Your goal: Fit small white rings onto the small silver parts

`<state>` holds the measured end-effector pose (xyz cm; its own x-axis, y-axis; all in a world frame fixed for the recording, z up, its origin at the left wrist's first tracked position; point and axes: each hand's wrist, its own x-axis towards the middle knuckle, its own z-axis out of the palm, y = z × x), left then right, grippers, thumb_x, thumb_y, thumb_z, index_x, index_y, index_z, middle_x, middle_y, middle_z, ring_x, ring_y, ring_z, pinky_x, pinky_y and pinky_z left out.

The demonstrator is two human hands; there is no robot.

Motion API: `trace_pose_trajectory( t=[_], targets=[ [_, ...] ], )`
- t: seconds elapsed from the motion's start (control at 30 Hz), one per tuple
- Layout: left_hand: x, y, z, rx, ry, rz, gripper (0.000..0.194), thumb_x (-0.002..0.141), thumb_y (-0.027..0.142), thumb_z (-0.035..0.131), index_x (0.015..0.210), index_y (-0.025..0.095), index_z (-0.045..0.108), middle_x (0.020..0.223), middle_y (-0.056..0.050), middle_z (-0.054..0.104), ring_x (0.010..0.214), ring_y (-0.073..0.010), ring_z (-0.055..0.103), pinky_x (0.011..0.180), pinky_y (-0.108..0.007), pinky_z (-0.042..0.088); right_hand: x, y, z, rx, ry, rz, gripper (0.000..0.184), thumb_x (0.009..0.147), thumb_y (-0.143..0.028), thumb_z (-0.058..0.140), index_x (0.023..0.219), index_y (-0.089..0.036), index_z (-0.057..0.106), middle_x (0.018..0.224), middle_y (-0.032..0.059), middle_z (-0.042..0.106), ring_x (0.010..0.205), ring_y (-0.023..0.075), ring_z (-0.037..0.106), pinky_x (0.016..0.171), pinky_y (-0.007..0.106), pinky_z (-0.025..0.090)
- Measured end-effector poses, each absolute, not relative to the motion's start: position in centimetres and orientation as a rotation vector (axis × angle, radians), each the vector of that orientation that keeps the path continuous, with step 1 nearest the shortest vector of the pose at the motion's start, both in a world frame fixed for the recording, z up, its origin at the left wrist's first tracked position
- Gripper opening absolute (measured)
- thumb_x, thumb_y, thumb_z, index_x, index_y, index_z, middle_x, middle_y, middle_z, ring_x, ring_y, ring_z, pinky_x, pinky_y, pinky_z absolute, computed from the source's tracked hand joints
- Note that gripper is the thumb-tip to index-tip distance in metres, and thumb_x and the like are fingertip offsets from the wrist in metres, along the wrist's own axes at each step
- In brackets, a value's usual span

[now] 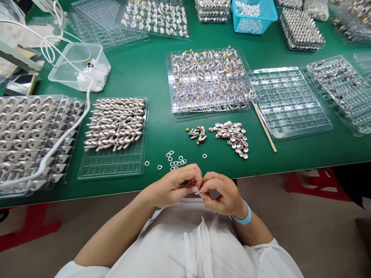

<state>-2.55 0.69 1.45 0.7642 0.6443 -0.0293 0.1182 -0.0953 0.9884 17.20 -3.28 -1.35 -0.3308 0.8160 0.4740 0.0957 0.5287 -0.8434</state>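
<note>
Close to my body, at the table's front edge, my left hand [176, 186] and my right hand [222, 192] meet fingertip to fingertip. Both are closed in a pinch on one small silvery-white part [197, 192]; fingers cover most of it, so its exact kind cannot be made out. Just beyond my left hand lie several loose white rings [176, 163], each with a small tab. Farther up are a few curved pale pieces with yellow tabs [201, 135]. To their right spreads a heap of small round metal caps [234, 137].
Left stand a clear tray of slim metal shells [116, 123] and stacked trays of larger shells [29, 135], crossed by a white cable [65, 135]. Beyond are a filled tray of yellow-tabbed pieces [208, 81], a clear tray [291, 102], a wooden stick [265, 127] and a blue basket [255, 25].
</note>
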Motion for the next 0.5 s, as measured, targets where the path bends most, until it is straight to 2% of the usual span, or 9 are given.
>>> trace_pose_trajectory(
  t=[0.17,0.37,0.5],
  targets=[
    [-2.4,0.58,1.55,1.62,0.618,0.549,0.015,0.095,0.014,0.045,0.082,0.017,0.053,0.085,-0.003,0.048,0.076,-0.0128,0.046,0.071,-0.024,0.04,17.01,-3.24,-1.13,-0.731,-1.765,0.824,0.019,0.081,-0.005,0.059,0.092,-0.021,0.057,0.08,0.0031,0.064,0.071,0.0131,0.06,0.063,0.026,0.054],
    [-2.3,0.46,1.47,1.6,0.666,0.578,0.016,0.096,0.021,0.05,0.082,0.016,0.056,0.083,-0.004,0.051,0.075,-0.0133,0.046,0.07,-0.025,0.041,17.3,-3.1,-1.11,-0.726,-1.752,0.839,0.023,0.083,-0.005,0.06,0.1,-0.02,0.059,0.086,0.0055,0.065,0.077,0.014,0.063,0.067,0.027,0.055],
    [-2.21,0.58,1.5,1.608,0.655,0.565,0.016,0.096,0.02,0.049,0.082,0.016,0.055,0.083,-0.004,0.051,0.075,-0.013,0.046,0.07,-0.025,0.041,17.45,-3.06,-1.16,-0.694,-1.773,0.842,0.022,0.084,-0.005,0.058,0.1,-0.02,0.059,0.086,0.0053,0.065,0.077,0.0137,0.063,0.068,0.027,0.055]
  ],
)
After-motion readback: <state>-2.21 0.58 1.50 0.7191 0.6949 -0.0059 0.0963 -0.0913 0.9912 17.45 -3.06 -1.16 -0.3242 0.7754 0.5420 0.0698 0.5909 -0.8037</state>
